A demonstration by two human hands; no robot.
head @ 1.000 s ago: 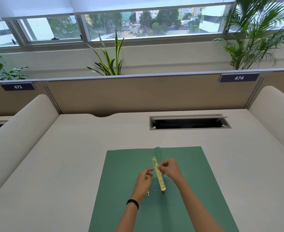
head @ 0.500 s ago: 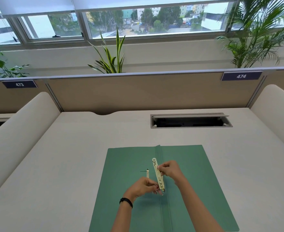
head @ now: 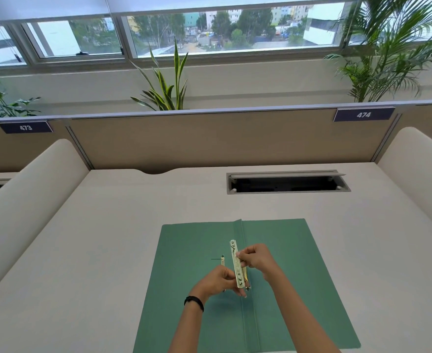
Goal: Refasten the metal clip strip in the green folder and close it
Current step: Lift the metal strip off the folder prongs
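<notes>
The green folder point(head: 189, 253) lies open and flat on the desk in front of me, spine running away from me. Above its spine I hold the metal clip strip point(head: 235, 261), a pale gold perforated bar, tilted nearly lengthwise. My right hand point(head: 258, 259) pinches the strip near its middle from the right. My left hand point(head: 217, 280) grips its lower end from the left. A thin upright prong point(head: 222, 261) of the fastener stands on the left leaf just beside the strip.
The beige desk point(head: 103, 250) has rounded side partitions and a back panel. An open cable slot point(head: 287, 184) sits behind the folder to the right. Plants and windows are beyond the panel.
My left hand has dropped from the strip's middle to its lower end. The strip has shifted slightly left, and the upright prong on the left leaf has come into view.
</notes>
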